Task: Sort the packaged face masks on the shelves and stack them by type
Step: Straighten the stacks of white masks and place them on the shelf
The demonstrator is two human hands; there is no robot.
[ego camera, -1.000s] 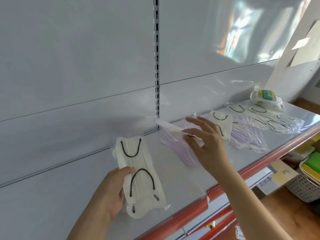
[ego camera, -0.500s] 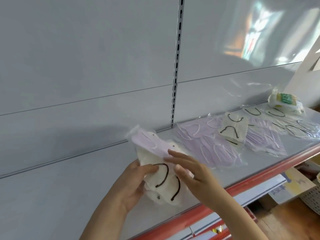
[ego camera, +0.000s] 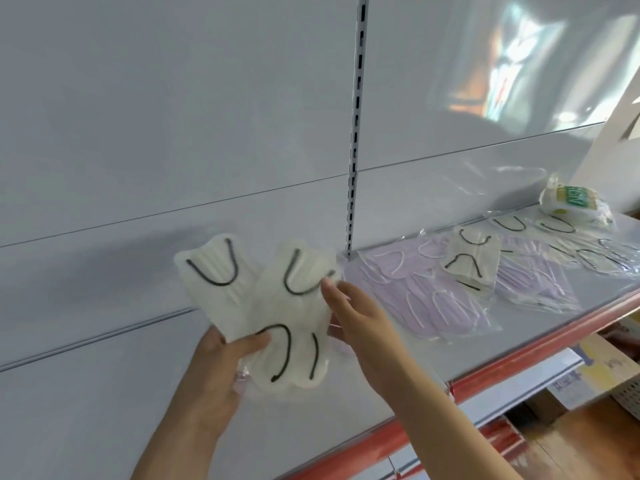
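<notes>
Thumb of left hand [ego camera: 214,368] clamps two white masks [ego camera: 273,306] fanned apart, likely to compare types. Right hand [ego camera: 356,320] touches their right edge, fingers relaxed, holding nothing. Beyond, right: purple masks [ego camera: 426,296] on shelf [ego camera: 519,327], unsorted.

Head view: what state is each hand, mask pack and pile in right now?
Left hand: grips two white packs, fanned apart.
Right hand: fingers on the right white pack's edge.
White packs: held above the shelf, sealed.
Purple packs: flat on the shelf, overlapping.
White pack: on top of the purple ones.
Far packs: mixed, unsorted.
</notes>
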